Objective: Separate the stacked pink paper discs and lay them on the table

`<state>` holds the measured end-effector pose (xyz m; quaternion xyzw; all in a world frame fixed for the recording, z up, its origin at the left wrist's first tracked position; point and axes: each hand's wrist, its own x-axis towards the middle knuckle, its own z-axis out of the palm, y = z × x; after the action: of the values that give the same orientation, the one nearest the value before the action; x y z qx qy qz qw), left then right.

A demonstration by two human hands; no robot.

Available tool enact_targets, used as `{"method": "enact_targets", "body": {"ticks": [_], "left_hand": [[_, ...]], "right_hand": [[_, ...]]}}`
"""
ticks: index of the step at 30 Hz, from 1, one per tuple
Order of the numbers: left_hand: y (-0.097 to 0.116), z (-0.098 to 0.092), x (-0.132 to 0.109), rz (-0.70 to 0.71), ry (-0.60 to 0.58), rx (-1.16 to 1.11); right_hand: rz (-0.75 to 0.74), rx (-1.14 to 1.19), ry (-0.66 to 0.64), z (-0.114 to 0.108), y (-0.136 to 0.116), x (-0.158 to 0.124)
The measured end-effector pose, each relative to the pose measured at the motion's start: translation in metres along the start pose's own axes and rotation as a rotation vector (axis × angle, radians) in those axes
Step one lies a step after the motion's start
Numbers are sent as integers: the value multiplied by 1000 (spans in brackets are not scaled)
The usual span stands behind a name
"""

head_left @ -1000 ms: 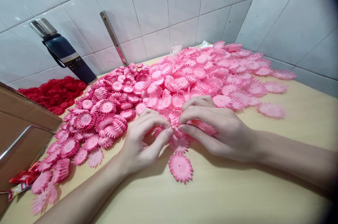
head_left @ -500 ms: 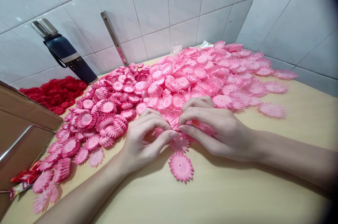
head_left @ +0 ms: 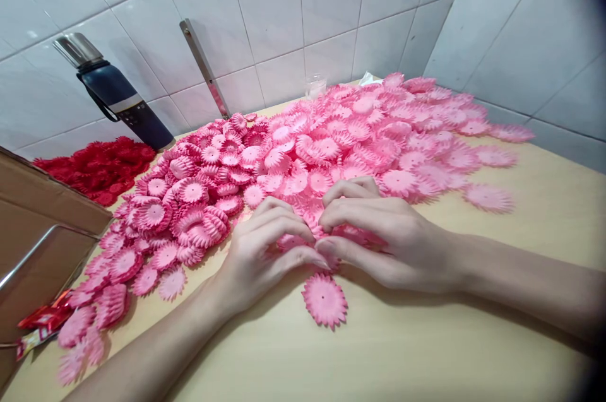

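Bench (head_left: 360,351): pale, wood-toned.
Heap (head_left: 326,148): pink discs, deeper-toned leftward.
Flask (head_left: 118,89): navy, steel-capped; markings too small to read.
Left hand (head_left: 253,254), right hand (head_left: 398,241): curled, fingertips close together; cannot tell whether either grip has hold of a disc.
Wrapper (head_left: 50,317): red, print illegible.
Single disc (head_left: 324,308): pink, jagged-edged, centre-holed, flat just below the hands.

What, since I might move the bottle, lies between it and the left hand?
In the head view, a heap of pink flower pieces lies between bottle and left hand.
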<state>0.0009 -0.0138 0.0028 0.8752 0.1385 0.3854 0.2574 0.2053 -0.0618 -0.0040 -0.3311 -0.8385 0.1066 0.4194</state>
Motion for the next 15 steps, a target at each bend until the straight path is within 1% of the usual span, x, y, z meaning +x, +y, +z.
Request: {"method": "enact_targets", "body": {"ticks": [4,15], "left_hand": [[0,0,1,6,22,9],[1,0,2,-21,9,-6]], "right_hand": [[-3,-17,-9,0,1,-1],[12,-19,-20,-2,1,0]]}}
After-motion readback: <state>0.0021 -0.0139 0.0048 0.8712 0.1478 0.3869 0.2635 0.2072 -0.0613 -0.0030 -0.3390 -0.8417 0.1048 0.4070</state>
